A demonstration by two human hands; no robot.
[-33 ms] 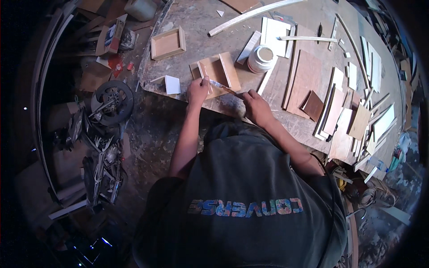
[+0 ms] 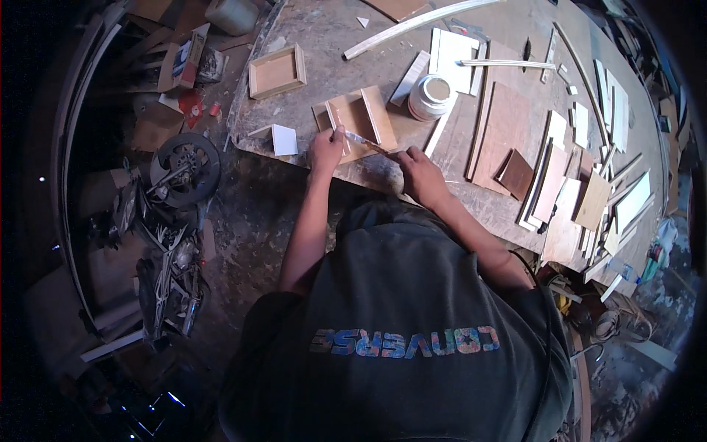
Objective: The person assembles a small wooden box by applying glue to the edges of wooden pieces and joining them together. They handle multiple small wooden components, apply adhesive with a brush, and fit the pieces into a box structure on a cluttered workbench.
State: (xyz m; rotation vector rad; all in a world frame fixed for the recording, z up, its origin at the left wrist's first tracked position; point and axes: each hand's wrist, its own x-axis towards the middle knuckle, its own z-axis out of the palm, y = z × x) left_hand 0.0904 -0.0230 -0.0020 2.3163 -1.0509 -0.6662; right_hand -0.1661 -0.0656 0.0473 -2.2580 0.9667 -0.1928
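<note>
A small wooden board (image 2: 356, 109) with two upright strips across it lies at the table's near edge, white smears along the strips. My left hand (image 2: 325, 152) is closed at its near left corner, thumb and fingers pinching the end of the left strip (image 2: 335, 121). My right hand (image 2: 425, 177) grips a thin brown stick (image 2: 380, 149). The stick's whitish far end reaches left over the board, close to my left thumb. Whether it is a brush or a plain stick is unclear. Behind the board, to the right, stands an open white tub (image 2: 431, 99).
A shallow wooden tray (image 2: 278, 71) and a small white-faced piece (image 2: 284, 139) lie to the left on the table. Loose panels (image 2: 502, 136) and strips cover the right side. A long curved strip (image 2: 420, 28) lies behind. Motorcycle parts (image 2: 177, 243) rest on the floor at left.
</note>
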